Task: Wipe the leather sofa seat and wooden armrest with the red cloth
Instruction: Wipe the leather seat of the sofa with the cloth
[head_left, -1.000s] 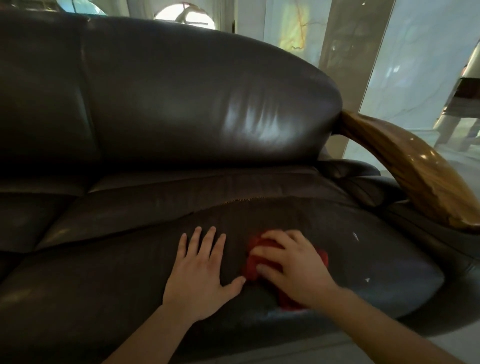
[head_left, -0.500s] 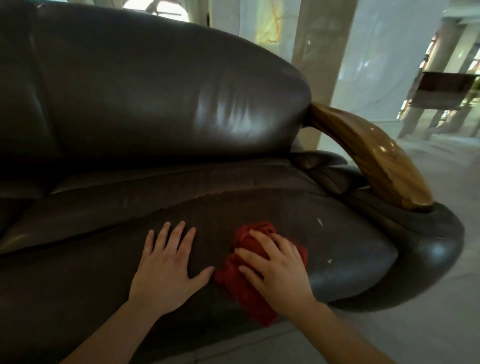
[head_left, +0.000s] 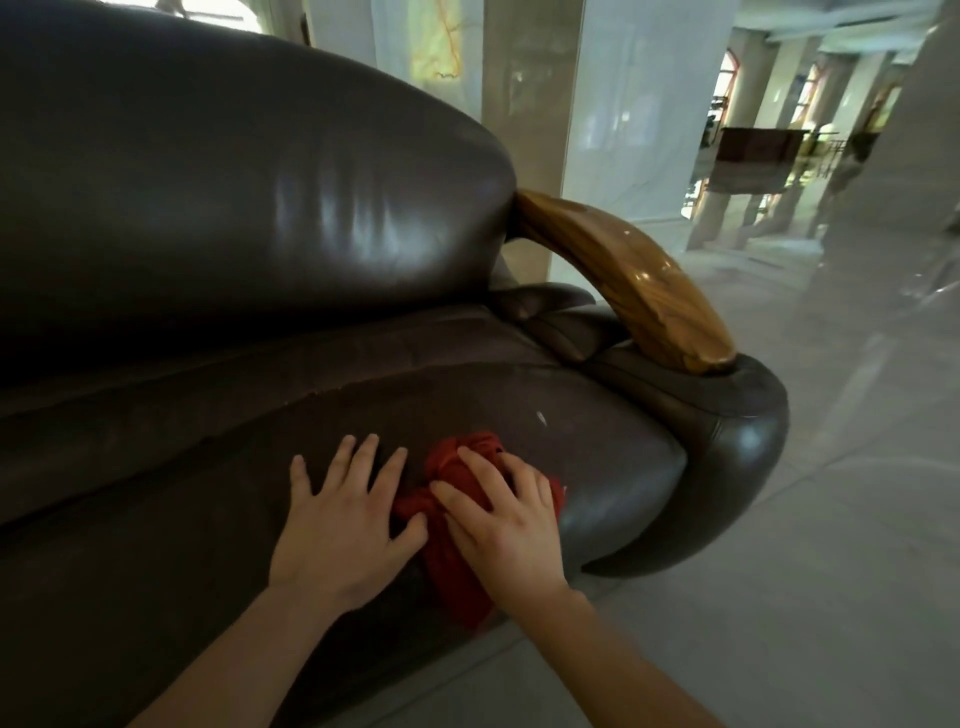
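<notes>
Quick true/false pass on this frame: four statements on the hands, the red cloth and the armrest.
1. The right hand presses the red cloth onto the sofa seat. True.
2. The left hand is raised off the seat. False: it rests flat on the seat, beside the cloth.
3. The cloth lies on the wooden armrest. False: it is on the seat, apart from the armrest.
4. Neither hand touches the armrest. True.
</notes>
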